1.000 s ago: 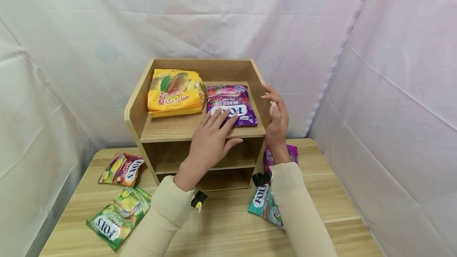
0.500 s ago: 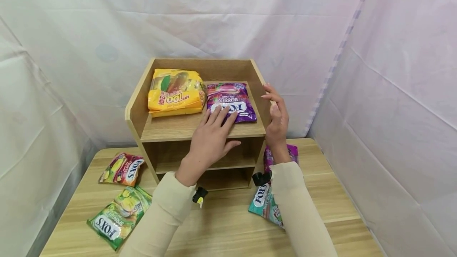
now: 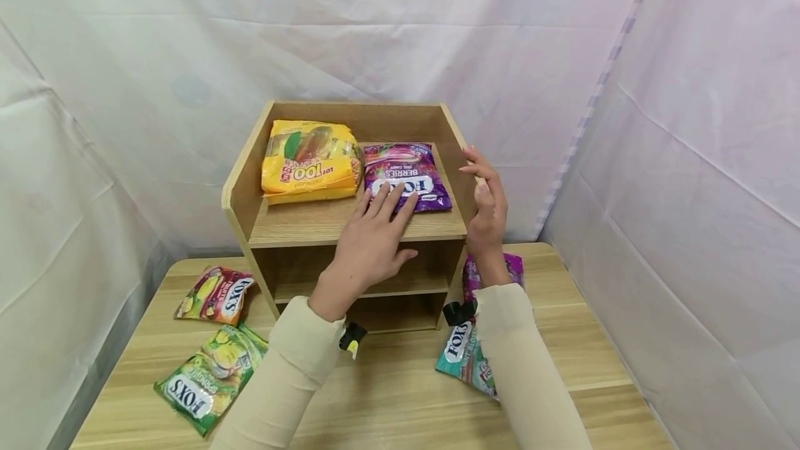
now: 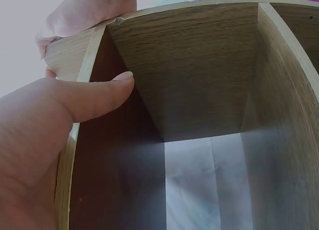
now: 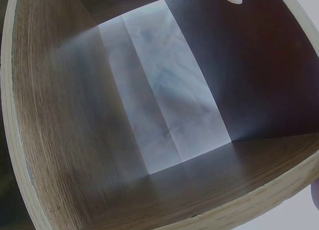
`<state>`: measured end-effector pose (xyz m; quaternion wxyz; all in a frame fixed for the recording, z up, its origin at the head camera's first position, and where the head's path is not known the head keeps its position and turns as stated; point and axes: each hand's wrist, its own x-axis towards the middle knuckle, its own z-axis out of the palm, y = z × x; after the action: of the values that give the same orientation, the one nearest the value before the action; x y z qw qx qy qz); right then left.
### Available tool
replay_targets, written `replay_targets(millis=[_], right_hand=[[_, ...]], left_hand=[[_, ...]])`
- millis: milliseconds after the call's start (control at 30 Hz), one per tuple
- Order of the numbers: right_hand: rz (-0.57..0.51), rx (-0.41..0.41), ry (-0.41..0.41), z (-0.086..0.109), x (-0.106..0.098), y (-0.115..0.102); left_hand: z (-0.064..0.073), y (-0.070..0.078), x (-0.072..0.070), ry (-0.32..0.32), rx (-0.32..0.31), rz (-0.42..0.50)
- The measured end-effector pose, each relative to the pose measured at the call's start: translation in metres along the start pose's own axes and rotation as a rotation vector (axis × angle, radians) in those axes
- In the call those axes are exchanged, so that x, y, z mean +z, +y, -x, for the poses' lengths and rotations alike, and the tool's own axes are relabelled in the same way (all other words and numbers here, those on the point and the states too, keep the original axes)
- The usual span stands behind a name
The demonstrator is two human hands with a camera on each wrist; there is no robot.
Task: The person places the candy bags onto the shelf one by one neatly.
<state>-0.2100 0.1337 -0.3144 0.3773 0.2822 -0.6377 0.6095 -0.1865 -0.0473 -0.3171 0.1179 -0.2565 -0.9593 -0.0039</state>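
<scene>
My left hand lies palm down with fingers spread on the near end of a purple Fox's berries candy bag. That bag is flat on the top board of a small wooden shelf unit, and the fingers partly cover its logo. Below the board's front edge, the left thumb points across the opening in the left wrist view. My right hand holds the unit's right side panel, its fingers curled over the edge. Left of the purple bag sits a yellow candy bag.
A red Fox's fruits bag and a green Fox's bag lie on the wooden table to the left. On the right, a teal mint bag and a magenta bag are partly behind the right arm. White cloth surrounds the table.
The purple bag has slid a little toward the back of the top board under my left fingers. My right hand has stayed at the side panel.
</scene>
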Motion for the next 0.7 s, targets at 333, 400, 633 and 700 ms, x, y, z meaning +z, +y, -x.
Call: replay_targets(millis=[333,400,633,700], right_hand=[[-0.002,0.009,0.004,-0.0001,0.0009,-0.0003],[-0.001,0.009,0.005,-0.0001,0.0011,-0.0001],[-0.009,-0.006,0.015,-0.0003,0.0017,0.0002],[-0.019,-0.013,0.020,0.0002,0.0015,0.0022]], left_hand=[[-0.0004,0.0012,0.0007,-0.002,-0.019,-0.014],[-0.0005,0.0012,0.0016,0.004,-0.021,-0.023],[0.0009,0.0009,0.0073,0.087,-0.018,-0.071],[0.0022,0.0010,0.0090,0.122,-0.013,-0.081]])
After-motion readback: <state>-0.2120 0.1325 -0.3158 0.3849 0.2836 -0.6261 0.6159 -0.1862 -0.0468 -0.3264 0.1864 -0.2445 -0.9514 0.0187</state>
